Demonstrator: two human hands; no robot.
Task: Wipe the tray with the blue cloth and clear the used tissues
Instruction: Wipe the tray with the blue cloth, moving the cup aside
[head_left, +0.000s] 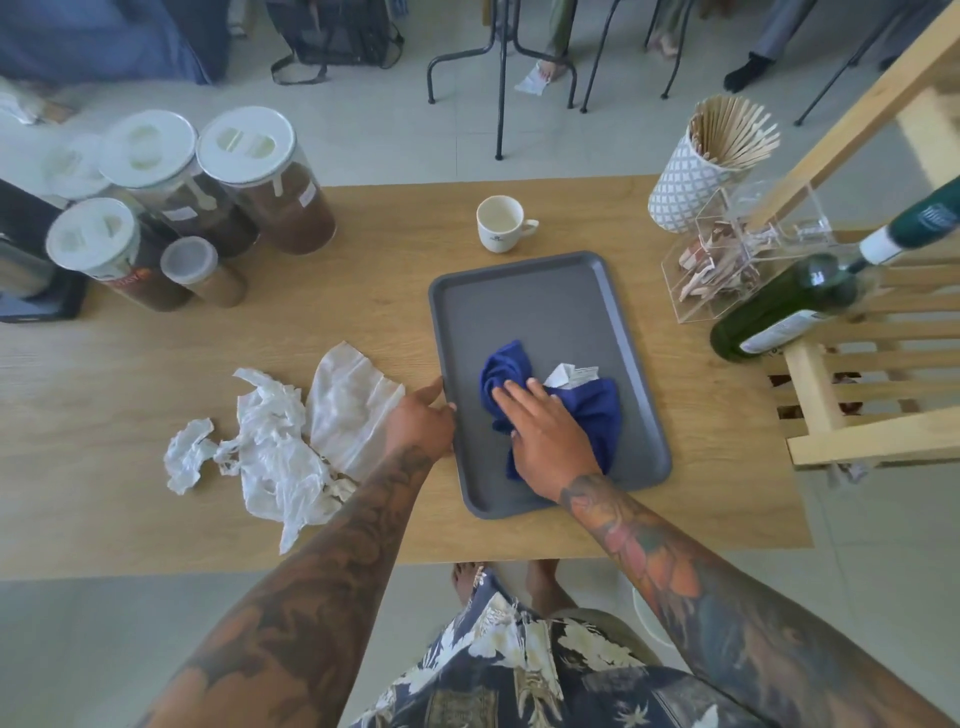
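Currently the right hand (545, 436) lies palm down, fingers extended, pressing the bunched blue cloth (597, 410) flat against the tray (524, 306) near its near edge; it clasps nothing. The left hand (423, 421) braces the tray's left rim, thumb on the rim, fingers loosely spread. Crumpled tissues (280, 441) lie on the table (389, 291) just beside the tray's left edge.
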